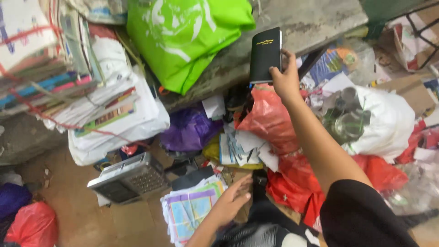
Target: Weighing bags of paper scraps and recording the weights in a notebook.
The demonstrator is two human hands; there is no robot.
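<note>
The left hand (pixel 233 199) rests open on a stack of coloured papers (pixel 194 208), which could slide; the right hand (pixel 286 77) grips a black book (pixel 265 55) raised over red bags (pixel 270 119), likely slipping from that fingertip hold

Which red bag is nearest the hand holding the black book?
The red bag right below the right hand and black book; the other red bag lies far off, bottom left.

A slim black book (pixel 265 55) stands upright, held above red bags.
</note>
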